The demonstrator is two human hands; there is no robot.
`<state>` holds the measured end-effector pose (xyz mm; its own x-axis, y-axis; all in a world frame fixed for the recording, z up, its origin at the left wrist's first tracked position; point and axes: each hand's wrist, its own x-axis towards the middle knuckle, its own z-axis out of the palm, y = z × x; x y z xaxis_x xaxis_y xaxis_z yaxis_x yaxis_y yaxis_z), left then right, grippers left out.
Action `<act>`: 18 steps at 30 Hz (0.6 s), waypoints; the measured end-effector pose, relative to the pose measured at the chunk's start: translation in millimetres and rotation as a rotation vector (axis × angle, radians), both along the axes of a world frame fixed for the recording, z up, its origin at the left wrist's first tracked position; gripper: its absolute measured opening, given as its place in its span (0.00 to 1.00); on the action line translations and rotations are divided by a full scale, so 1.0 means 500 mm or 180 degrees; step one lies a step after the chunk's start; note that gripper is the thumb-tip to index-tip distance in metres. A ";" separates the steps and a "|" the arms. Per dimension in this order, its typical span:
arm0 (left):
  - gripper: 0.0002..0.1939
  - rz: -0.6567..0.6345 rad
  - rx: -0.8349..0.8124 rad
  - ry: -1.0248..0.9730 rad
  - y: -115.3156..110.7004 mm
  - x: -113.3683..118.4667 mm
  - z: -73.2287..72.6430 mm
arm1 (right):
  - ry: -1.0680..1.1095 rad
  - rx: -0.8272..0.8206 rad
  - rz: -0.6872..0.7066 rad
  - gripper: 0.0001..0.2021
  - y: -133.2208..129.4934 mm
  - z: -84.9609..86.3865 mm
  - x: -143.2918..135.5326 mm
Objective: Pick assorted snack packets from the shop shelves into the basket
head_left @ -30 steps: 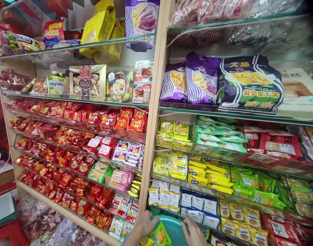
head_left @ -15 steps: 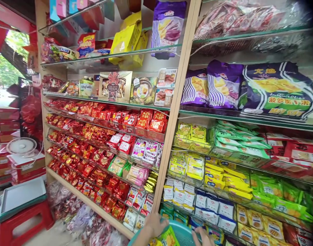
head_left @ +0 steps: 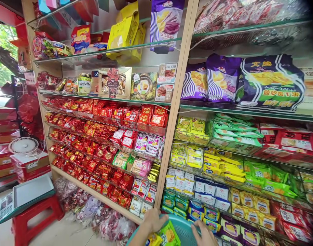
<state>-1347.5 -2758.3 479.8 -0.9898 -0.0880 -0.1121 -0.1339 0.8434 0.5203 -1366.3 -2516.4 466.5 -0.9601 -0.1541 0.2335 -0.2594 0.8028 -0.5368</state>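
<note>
A teal plastic basket [head_left: 181,228] is at the bottom centre, cut off by the frame's lower edge. My left hand [head_left: 153,220] is closed over its far left rim. On the right rim, the fingers of my right hand [head_left: 203,234] curl around the edge. Inside lie a green snack packet [head_left: 169,233] and a yellow snack packet [head_left: 154,240], close to my left hand. Just beyond the basket, small blue-and-yellow packets [head_left: 196,212] fill the lowest visible shelf row.
Glass shelves hold red candy packets [head_left: 95,148], yellow packets [head_left: 224,167] and large purple snack bags [head_left: 223,80]. A wooden post [head_left: 175,102] divides them. At left, a scale [head_left: 30,193] rests on a red stool [head_left: 38,217] near a white fan [head_left: 23,146]. Plastic-bagged goods [head_left: 102,215] lie on the floor.
The view has shifted, so the scale and stool appear further right and higher, and more of the lower right shelves shows. Both hands stay at the basket's rim.
</note>
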 end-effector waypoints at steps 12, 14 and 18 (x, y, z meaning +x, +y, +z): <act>0.36 -0.0260 0.0137 0.0207 0.068 -0.016 0.019 | -0.0087 0.0066 -0.0198 0.17 0.087 0.026 0.006; 0.36 -0.0286 0.0096 0.0248 0.087 -0.024 0.016 | -0.0219 0.0068 -0.0189 0.19 0.127 0.020 0.001; 0.36 -0.0258 -0.0139 0.0351 0.132 -0.045 0.017 | -0.0462 0.0023 -0.0240 0.21 0.237 0.008 0.002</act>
